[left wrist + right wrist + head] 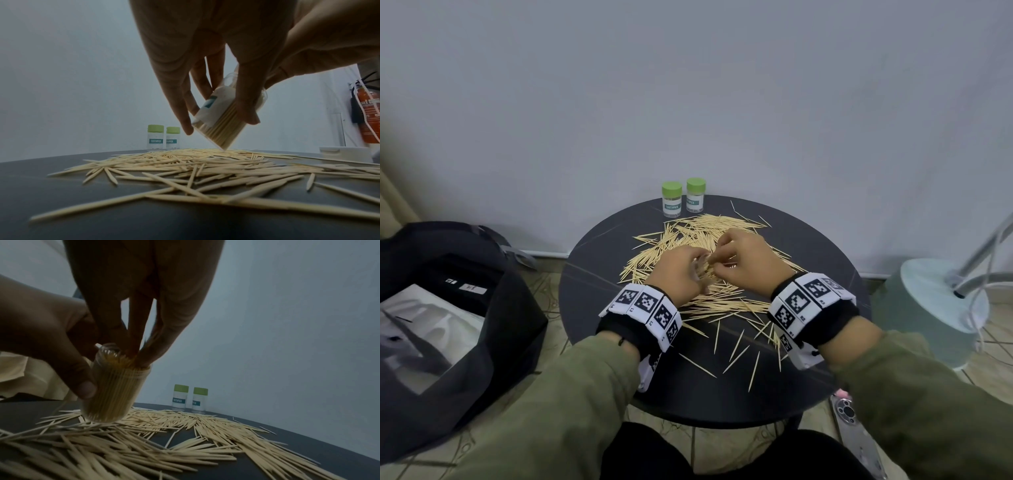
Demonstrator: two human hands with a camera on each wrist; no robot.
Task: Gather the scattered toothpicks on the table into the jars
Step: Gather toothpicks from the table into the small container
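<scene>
Both hands meet over the middle of the round dark worktop (822,246), wrists bent down, forearms in olive sleeves (571,394) coming in from the near edge. The left hand (679,274) has its fingers (180,104) and thumb curled round an open clear jar (220,123), gripping it tilted, its base just above or touching the heap; which, the views do not settle. The jar is packed with upright toothpicks and carries a white label with a teal patch, its writing hidden by the hand. The right hand (744,258) points down at the jar's mouth, its fingertips (144,356) bunched together and pressed among the toothpick tips there; whether they pinch any toothpicks cannot be told.

The scattered toothpicks (709,246) lie in a wide loose heap across the worktop's centre, under and around the hands, with single strays towards the near edge.

At the far edge, two capped jars (683,198) with light green lids stand upright just beside each other. The left one's teal band reads "TOOTHPICK"; the right one's is partly hidden.

Black-and-white tag bands (650,308) wrap both wrists
</scene>
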